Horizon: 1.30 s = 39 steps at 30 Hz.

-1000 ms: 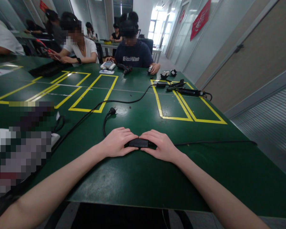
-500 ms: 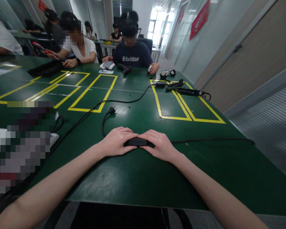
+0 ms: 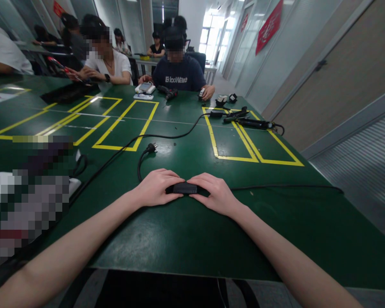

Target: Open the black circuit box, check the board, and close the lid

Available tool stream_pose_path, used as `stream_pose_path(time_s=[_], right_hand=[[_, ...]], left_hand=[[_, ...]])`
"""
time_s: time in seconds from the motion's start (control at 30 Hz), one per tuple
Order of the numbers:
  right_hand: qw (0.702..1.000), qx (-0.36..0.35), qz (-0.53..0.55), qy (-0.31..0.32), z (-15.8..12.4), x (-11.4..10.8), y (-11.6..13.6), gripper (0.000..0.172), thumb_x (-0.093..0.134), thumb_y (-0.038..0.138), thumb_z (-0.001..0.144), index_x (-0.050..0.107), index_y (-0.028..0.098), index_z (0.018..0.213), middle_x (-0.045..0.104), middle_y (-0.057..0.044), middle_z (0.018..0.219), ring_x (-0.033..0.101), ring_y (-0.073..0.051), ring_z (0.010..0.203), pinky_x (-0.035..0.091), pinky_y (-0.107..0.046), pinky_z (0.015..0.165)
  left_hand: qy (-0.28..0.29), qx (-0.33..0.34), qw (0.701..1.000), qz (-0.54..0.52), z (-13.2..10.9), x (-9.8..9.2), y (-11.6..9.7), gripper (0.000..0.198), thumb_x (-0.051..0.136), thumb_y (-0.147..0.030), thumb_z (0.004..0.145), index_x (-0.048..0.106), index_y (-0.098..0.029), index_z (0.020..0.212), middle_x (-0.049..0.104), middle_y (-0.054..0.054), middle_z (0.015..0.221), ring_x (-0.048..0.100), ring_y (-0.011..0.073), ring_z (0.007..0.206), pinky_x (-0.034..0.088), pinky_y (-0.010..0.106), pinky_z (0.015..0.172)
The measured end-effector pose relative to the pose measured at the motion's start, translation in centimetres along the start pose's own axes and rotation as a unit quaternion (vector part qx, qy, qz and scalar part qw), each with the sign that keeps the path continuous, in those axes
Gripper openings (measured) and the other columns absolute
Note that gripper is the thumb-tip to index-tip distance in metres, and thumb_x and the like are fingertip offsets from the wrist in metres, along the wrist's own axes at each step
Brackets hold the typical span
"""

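Between my two hands a black power adapter [image 3: 185, 188] sits low over the green table, its ridged side facing me. My left hand [image 3: 158, 187] grips its left end, thumb in front and fingers behind. On the right end, my right hand [image 3: 211, 192] closes in the same way. From the left side a thick black cord curves away to a plug [image 3: 152, 148] lying on the table, pins pointing right. A thin black cable [image 3: 285, 187] runs out past my right hand to the table's right edge. My palms hide both cord ends of the adapter.
Yellow tape [image 3: 136, 147] marks rectangles on the table [image 3: 192, 239]. Another black cable [image 3: 176, 137] crosses it towards a black tool [image 3: 255, 123]. A drill [image 3: 169, 92] lies farther back by a seated person [image 3: 179, 72]. Blurred-out items [image 3: 35, 205] are at left.
My hands and the adapter stay nearly in place, with the adapter tilted or raised very slightly. Across the table, a co-worker's hand has lifted from the black tray towards the red tool.
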State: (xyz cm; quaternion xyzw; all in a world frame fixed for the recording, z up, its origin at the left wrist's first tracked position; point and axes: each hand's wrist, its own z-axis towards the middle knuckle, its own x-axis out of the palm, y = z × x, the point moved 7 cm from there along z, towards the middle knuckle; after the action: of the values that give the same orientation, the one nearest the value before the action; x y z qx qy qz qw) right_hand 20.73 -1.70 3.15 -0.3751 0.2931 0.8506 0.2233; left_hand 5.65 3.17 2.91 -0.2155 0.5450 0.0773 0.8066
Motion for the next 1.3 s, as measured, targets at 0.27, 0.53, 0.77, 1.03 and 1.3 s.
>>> stream_pose_path(time_s=[0.27, 0.53, 0.77, 1.03, 1.3], right_hand=[[1.0, -0.014, 0.001, -0.015, -0.1, -0.1, 0.1, 0.022, 0.069, 0.027, 0.096, 0.068, 0.021, 0.117, 0.077, -0.009, 0.107, 0.073, -0.024, 0.098, 0.062, -0.039, 0.085], [0.999, 0.019, 0.023, -0.018, -0.2, -0.2, -0.1, 0.029, 0.071, 0.032, 0.093, 0.064, 0.023, 0.119, 0.075, -0.01, 0.116, 0.072, -0.026, 0.106, 0.061, -0.04, 0.09], [0.96, 0.2, 0.195, 0.002, -0.8, 0.2, -2.3, 0.025, 0.058, 0.039, 0.098, 0.061, 0.022, 0.116, 0.074, -0.006, 0.1, 0.072, -0.021, 0.087, 0.058, -0.035, 0.077], [0.902, 0.263, 0.343, -0.023, -1.2, 1.3, -3.5, 0.039, 0.08, 0.035, 0.081, 0.053, 0.026, 0.109, 0.073, -0.004, 0.106, 0.071, -0.019, 0.092, 0.059, -0.035, 0.083], [0.989, 0.041, 0.126, -0.058, -0.3, -0.2, -0.6, 0.018, 0.068, 0.016, 0.09, 0.055, 0.025, 0.099, 0.068, -0.007, 0.108, 0.065, -0.022, 0.1, 0.056, -0.04, 0.088]], left_hand=[[-0.022, 0.027, 0.999, 0.006, -0.1, 0.0, -0.3, 0.032, 0.065, -0.041, 0.097, 0.072, -0.018, 0.119, 0.078, 0.009, 0.113, 0.075, 0.0244, 0.101, 0.056, 0.036, 0.09], [-0.056, 0.063, 0.996, 0.025, -0.3, -0.3, -0.7, 0.036, 0.055, -0.041, 0.103, 0.068, -0.016, 0.126, 0.078, 0.01, 0.115, 0.074, 0.0232, 0.103, 0.056, 0.036, 0.09], [-0.079, 0.118, 0.983, 0.119, -0.4, -0.7, -1.4, 0.039, 0.052, -0.03, 0.104, 0.06, -0.018, 0.14, 0.07, 0.01, 0.136, 0.068, 0.0247, 0.117, 0.054, 0.041, 0.1], [-0.08, 0.083, 0.986, 0.122, -0.2, -0.8, -1.0, 0.043, 0.059, -0.027, 0.1, 0.058, -0.019, 0.142, 0.074, 0.009, 0.128, 0.072, 0.0224, 0.104, 0.055, 0.036, 0.088], [-0.049, 0.023, 0.997, 0.048, -0.2, -0.2, -0.6, 0.04, 0.061, -0.051, 0.099, 0.07, -0.017, 0.119, 0.078, 0.007, 0.099, 0.073, 0.0209, 0.086, 0.054, 0.032, 0.077]])
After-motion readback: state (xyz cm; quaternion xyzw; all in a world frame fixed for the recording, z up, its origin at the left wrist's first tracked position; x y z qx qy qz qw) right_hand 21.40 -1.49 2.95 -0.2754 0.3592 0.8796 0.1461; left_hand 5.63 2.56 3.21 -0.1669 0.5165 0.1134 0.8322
